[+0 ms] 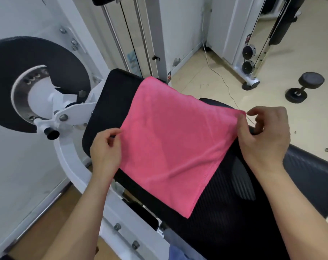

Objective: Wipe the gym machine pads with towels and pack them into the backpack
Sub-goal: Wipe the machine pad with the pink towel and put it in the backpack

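The left hand (105, 147) is pinching the near-left corner of the pink towel (168, 139) between thumb and curled fingers, while the right hand (266, 132) is pinching the far-right corner the same way — the cloth is being held stretched between them. Under the grip, the towel is lying across the black machine pad (103, 109), its lower edge hanging over a ribbed black seat pad (234, 203). Left of the left hand, the white machine frame (69, 162) is carrying a black round disc (18, 59). Beyond the right hand, a dumbbell (304, 87) is resting on the floor (300, 119).
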Tool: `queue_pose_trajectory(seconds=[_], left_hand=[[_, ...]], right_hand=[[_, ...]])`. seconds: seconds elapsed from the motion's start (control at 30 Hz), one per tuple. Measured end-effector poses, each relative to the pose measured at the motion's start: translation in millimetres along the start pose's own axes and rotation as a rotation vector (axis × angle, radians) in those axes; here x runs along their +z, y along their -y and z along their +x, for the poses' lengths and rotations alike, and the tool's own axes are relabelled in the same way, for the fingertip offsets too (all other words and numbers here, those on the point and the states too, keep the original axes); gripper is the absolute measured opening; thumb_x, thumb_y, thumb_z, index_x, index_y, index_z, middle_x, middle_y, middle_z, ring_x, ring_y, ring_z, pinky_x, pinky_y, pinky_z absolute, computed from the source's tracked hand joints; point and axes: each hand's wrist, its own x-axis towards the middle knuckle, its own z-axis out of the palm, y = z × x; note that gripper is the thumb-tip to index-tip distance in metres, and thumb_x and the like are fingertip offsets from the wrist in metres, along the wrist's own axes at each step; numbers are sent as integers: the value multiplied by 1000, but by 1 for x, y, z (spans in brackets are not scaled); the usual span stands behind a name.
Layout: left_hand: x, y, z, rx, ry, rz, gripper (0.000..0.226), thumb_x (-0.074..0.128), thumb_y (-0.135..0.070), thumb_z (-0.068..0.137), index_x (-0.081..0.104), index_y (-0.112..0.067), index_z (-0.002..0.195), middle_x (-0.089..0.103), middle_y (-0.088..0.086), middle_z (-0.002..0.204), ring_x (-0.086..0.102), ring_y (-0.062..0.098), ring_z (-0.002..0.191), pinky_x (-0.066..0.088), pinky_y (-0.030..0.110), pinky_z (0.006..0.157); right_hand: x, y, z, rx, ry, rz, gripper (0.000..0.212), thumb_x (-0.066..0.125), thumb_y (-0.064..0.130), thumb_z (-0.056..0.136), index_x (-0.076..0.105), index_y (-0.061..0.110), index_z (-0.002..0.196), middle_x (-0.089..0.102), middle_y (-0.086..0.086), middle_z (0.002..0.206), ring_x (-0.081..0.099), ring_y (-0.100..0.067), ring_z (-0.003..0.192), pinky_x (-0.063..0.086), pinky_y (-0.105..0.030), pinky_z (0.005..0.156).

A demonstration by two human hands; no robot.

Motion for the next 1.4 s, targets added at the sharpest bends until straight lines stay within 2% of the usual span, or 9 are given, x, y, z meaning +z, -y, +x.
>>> queue_pose_trajectory(seconds=[0.1, 0.2, 0.3, 0.4, 0.7, 0.9, 1.2, 1.3, 1.4], left_hand=[[-10, 48, -11, -97, 24, 54, 27, 55, -28, 95, 62, -28, 121, 59, -3, 122, 59, 9, 94, 48, 24, 83], [-12, 62, -11, -158, 95, 20, 35, 56, -29, 96, 56, -24, 131, 59, -1, 122, 60, 10, 89, 49, 25, 80], [-12, 59, -8, -175, 128, -68, 30, 57, -26, 95, 62, -20, 124, 63, -1, 113, 62, 14, 92, 51, 28, 81], [-14, 54, -4, -238, 136, -142, 15, 58, -26, 94, 68, -24, 106, 66, -4, 99, 63, 19, 95, 56, 40, 85], [-24, 49, -4, -336, 263, -288, 17, 60, -28, 95, 71, -15, 91, 67, 5, 87, 61, 14, 77, 55, 30, 76], [-31, 53, 3, -380, 180, -392, 9, 68, -24, 90, 73, -18, 86, 72, 4, 85, 67, 13, 80, 56, 26, 77], [-31, 67, 8, -543, 110, -532, 12, 66, -12, 91, 71, -14, 102, 67, 0, 90, 59, 13, 77, 56, 27, 78], [-34, 71, 6, -572, 194, -603, 16, 62, -12, 94, 70, -12, 108, 63, 1, 86, 53, 10, 70, 49, 24, 69], [-37, 70, 1, -512, 257, -557, 23, 65, -20, 93, 63, -17, 116, 64, 1, 87, 58, 11, 74, 52, 26, 71]], right_hand=[[-15, 15, -16, 78, 111, 101, 6, 63, 23, 88, 61, 20, 83, 60, 3, 80, 46, -10, 65, 36, -11, 65], [-24, 24, -67, 248, 453, 115, 11, 67, 23, 84, 65, 23, 73, 65, 9, 65, 59, -6, 64, 47, -24, 65], [-27, 22, -119, 528, 725, 163, 14, 69, 23, 84, 69, 20, 70, 68, 3, 62, 59, -10, 50, 53, -34, 62], [-30, 20, -144, 650, 850, 170, 15, 67, 23, 86, 70, 19, 71, 70, 1, 62, 60, -11, 45, 49, -28, 58], [-23, 32, -170, 757, 892, 325, 9, 68, 22, 88, 73, 21, 80, 68, -8, 60, 49, -16, 38, 39, -23, 45], [-22, 34, -182, 826, 853, 311, 13, 66, 15, 90, 72, 11, 78, 69, -7, 62, 54, -19, 41, 40, -23, 42], [-24, 39, -195, 1005, 654, 509, 17, 74, 14, 84, 75, 5, 69, 74, -10, 75, 73, -20, 77, 60, -37, 73], [-22, 35, -201, 933, 556, 469, 14, 76, 8, 80, 64, 5, 72, 70, -14, 74, 67, -24, 70, 56, -43, 77], [-20, 32, -209, 684, 545, 384, 30, 69, 1, 83, 51, 23, 74, 62, -10, 74, 60, -29, 70, 52, -38, 68]])
